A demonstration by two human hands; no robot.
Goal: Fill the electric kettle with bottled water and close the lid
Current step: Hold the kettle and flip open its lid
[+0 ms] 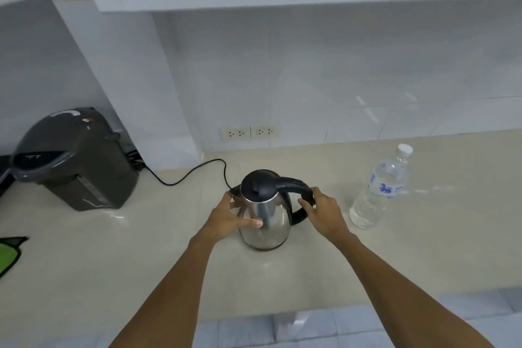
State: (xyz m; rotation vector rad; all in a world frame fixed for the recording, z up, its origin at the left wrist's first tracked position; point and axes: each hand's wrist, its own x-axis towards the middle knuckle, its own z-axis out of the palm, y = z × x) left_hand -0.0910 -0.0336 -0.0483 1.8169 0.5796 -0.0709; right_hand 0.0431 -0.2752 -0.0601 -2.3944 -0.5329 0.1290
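Note:
A steel electric kettle [271, 223] with a black lid [258, 182] and black handle stands in the middle of the beige counter. The lid is down. My left hand [231, 216] cups the kettle's left side below the spout, thumb across the steel body. My right hand [324, 210] wraps around the black handle on the kettle's right. A clear plastic water bottle [381, 189] with a white cap and a blue-printed label stands upright to the right of the kettle, a short gap from my right hand. The cap is on.
A dark grey hot-water dispenser [73, 158] sits at the left by the wall. A black cord [192, 175] runs across the counter behind the kettle. Wall sockets [250, 132] are on the tiles behind. A green item [8, 254] lies at the left edge. The counter's front edge [282, 313] is near me.

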